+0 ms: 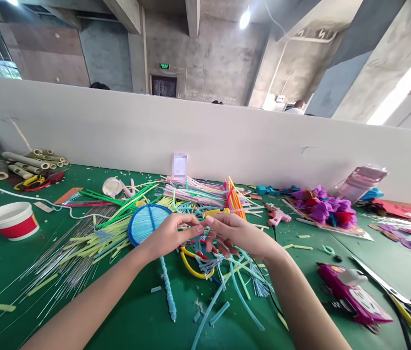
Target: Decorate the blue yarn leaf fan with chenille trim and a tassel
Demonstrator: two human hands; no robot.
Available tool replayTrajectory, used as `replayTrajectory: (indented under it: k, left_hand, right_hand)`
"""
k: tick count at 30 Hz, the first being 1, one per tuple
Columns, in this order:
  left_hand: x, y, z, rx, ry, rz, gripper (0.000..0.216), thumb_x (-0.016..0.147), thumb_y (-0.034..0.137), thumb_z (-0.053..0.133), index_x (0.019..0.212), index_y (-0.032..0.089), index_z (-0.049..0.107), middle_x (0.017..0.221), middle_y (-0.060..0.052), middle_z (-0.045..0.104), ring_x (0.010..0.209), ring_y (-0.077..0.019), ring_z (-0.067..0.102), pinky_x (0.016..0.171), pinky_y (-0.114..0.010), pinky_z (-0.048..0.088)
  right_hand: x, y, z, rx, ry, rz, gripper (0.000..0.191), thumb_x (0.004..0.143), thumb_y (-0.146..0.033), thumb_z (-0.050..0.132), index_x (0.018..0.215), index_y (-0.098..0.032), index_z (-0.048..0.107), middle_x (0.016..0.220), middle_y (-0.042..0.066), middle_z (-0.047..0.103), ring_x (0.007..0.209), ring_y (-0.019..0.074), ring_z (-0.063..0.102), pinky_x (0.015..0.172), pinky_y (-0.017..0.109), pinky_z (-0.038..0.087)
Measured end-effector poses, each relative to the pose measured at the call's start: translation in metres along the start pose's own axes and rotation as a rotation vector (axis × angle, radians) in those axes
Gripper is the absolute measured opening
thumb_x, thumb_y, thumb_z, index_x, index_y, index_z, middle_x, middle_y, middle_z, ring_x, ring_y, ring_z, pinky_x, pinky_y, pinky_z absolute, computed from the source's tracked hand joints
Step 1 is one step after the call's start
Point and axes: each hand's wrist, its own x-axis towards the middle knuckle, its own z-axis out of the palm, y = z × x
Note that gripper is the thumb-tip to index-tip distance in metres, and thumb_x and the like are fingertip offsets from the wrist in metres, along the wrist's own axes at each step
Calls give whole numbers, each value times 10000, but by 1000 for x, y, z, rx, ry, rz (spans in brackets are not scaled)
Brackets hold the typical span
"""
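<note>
My left hand point(178, 231) and my right hand point(232, 233) meet above the middle of the table, thumbs and fingers pinched close together. Whatever lies between the fingertips is too small to make out. Beside and partly behind my left hand lies a round hoop wound with blue strands point(141, 227), with a twisted light-blue stem point(169, 291) below it. Under my hands are a yellow ring point(192, 267), a pale-blue tassel point(210, 265) and loose light-blue pipe cleaners point(243, 291). A pink glue gun point(277, 215) lies to the right of my right hand.
Thin wires point(55, 262) and yellow-green strips point(112, 238) spread leftward, near a paper cup point(11, 221) and bamboo pieces point(32, 163). Rightward are purple flowers point(324, 206), a magenta power strip point(354, 294) and scissors point(391, 287). A white partition point(117, 126) bounds the green table.
</note>
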Motion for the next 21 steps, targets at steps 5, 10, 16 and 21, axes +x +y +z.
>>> replayTrajectory:
  k: [5, 10, 16, 21]
  left_hand:
    - [0, -16, -2, -149, 40, -89, 250, 866, 414, 688, 832, 166, 704, 803, -10, 663, 784, -155, 583, 702, -246, 415]
    - [-2, -21, -4, -249, 24, -146, 268, 867, 436, 682, 847, 169, 676, 860, -35, 675, 849, -177, 614, 771, -276, 446]
    - [-16, -4, -10, -239, -4, -129, 264, 865, 444, 685, 837, 182, 685, 945, -64, 687, 964, -220, 626, 908, -342, 452]
    - [-31, 19, -16, -108, -134, 65, 194, 870, 400, 702, 796, 222, 722, 1364, -65, 597, 1404, -280, 390, 1109, -386, 337]
  right_hand:
    - [4, 22, 7, -126, 198, -81, 324, 959, -462, 507, 1051, -178, 634, 819, 25, 731, 498, 105, 573, 493, 241, 444]
    - [-2, 15, 8, -578, 504, -134, 203, 988, -318, 471, 870, -217, 601, 716, -5, 718, 597, 151, 607, 596, 273, 434]
    - [-11, -6, 6, -382, 581, -267, 254, 983, -440, 520, 887, -222, 607, 722, -5, 706, 606, 131, 589, 557, 236, 422]
    - [-14, -17, 19, -151, 375, -279, 248, 968, -453, 554, 978, -208, 585, 668, -19, 674, 518, 99, 538, 481, 203, 412]
